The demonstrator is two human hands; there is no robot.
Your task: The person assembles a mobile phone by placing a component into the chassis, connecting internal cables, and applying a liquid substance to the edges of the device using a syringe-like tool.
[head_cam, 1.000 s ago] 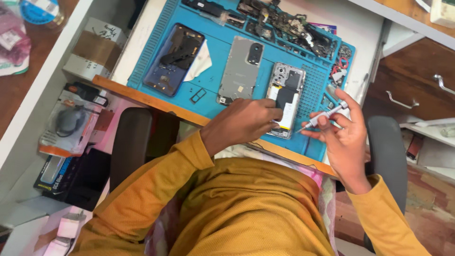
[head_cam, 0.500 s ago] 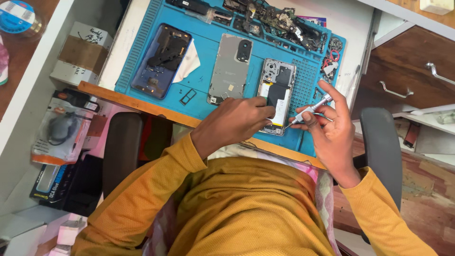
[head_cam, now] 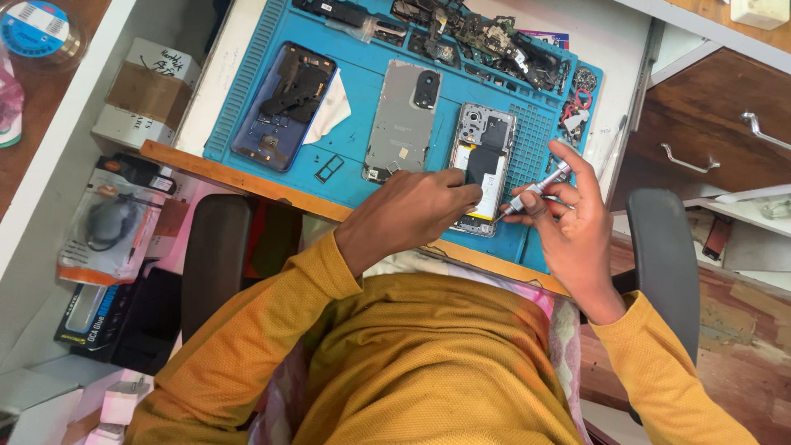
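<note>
Shifted since prev. frames: right hand (head_cam: pixel 577 227) drawn closer to opened phone (head_cam: pixel 484 169), screwdriver (head_cam: pixel 531 191) tip brought in over phone's lower right edge; left hand (head_cam: pixel 412 216) kept planted on phone's lower end.

Seen from above, looking down at yellow-sleeved arms over blue work mat (head_cam: pixel 362 177). Opened phone lay just ahead of both hands, long axis running away from body, tilted slightly; lower end under left hand, upper end w/ camera cutouts free. Left hand curled, fingertips pressed down on phone's black part, steadying it. Right hand pinched slim silver screwdriver between thumb & fingers, index finger stretched along top; tool angled down-left, tip at or just beside phone's edge — contact too small to tell. Left hand nearer to phone, touching; right reached only via tool.

Around: grey back cover (head_cam: pixel 404 119) just left of phone, lying parallel; dark blue phone frame (head_cam: pixel 284 105) further left w/ white cloth beside. Heap of loose parts (head_cam: pixel 486 37) along mat's far edge, apart from hands. Wooden desk edge (head_cam: pixel 231 175) between mat & body. Nothing blocked tool's path.
</note>
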